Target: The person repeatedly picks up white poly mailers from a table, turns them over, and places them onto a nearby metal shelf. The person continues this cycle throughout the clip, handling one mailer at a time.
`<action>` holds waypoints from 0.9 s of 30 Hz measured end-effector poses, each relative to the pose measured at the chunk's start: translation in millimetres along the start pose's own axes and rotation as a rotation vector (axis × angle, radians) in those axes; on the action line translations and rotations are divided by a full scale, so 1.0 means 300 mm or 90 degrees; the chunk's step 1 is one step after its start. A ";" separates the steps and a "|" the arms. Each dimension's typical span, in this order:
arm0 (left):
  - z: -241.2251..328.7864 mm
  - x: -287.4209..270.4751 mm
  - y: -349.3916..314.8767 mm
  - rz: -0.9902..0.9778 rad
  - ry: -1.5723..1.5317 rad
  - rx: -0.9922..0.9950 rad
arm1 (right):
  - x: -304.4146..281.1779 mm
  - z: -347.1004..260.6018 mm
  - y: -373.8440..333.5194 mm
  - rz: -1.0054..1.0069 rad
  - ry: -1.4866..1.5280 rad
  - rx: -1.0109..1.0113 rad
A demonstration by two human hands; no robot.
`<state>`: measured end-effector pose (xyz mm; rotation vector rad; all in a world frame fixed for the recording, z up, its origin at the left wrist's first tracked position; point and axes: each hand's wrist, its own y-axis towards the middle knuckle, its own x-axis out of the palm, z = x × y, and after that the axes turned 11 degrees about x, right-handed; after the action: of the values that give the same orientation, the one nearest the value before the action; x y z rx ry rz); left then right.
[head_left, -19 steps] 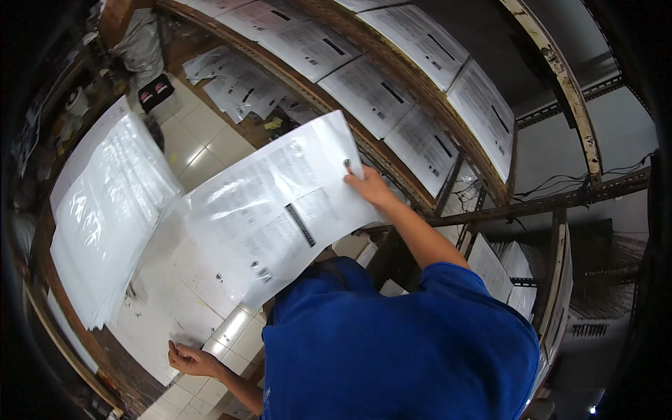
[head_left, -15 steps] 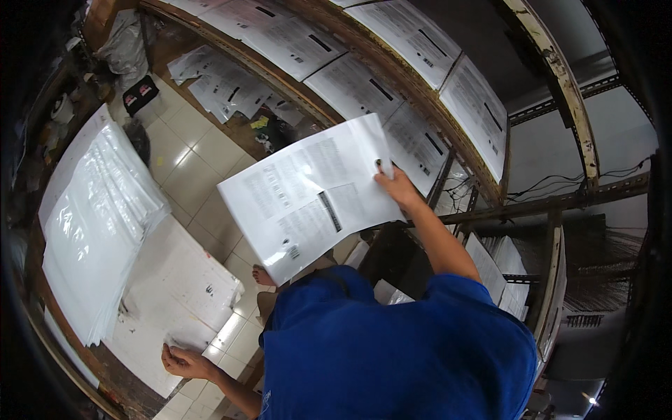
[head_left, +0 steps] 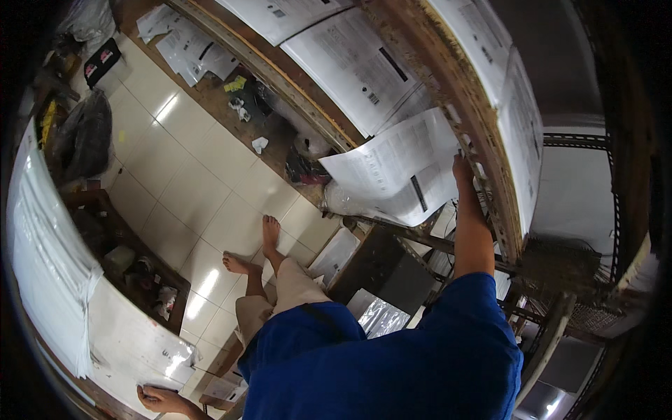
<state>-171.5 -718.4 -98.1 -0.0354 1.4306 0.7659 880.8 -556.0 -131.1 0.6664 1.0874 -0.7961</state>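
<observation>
My right hand (head_left: 463, 171) is stretched out to the wooden shelf (head_left: 483, 168) and grips the edge of a large printed sheet (head_left: 399, 171), which hangs curled against the shelf front. More printed sheets (head_left: 364, 70) lie spread on the shelf levels behind it. My left hand (head_left: 162, 400) rests flat on a white table top (head_left: 133, 343) at the lower left, next to a stack of white sheets (head_left: 49, 259). My blue shirt fills the lower middle, and my bare feet (head_left: 255, 245) stand on the pale tiled floor.
A wooden rack (head_left: 140, 273) with small items stands left of my feet. A dark plastic bag (head_left: 84, 136) and loose papers (head_left: 189, 45) lie on the floor at the upper left. Wrapped packs (head_left: 381, 315) sit under the shelf, and a metal frame (head_left: 581, 140) stands at right.
My right hand has carried the printed sheet from above the table over to the shelf on the right. My view has swung that way; the left hand stays on the table.
</observation>
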 end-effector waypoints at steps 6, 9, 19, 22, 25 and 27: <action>-0.202 0.003 -0.078 -0.256 0.331 0.085 | 0.174 0.001 0.385 0.112 -0.056 0.066; -0.303 -0.018 -0.087 -0.223 0.373 0.153 | 0.070 -0.119 0.444 0.206 0.000 0.064; -0.038 -0.042 -0.060 -0.031 0.070 -0.050 | -0.015 -0.186 0.539 0.224 -0.143 0.002; 0.005 -0.055 -0.026 -0.046 0.102 -0.046 | 0.045 -0.170 0.614 0.276 -0.126 0.023; -0.022 0.045 0.024 -0.062 0.085 -0.057 | 0.089 0.024 0.780 0.229 -0.141 0.127; -0.038 0.042 -0.002 -0.060 0.094 -0.053 | 0.096 0.002 0.799 0.195 -0.110 0.186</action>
<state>-181.8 -718.4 -111.8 -0.2256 1.5249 0.7568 1086.6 -430.2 -137.7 0.9669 0.6960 -0.7362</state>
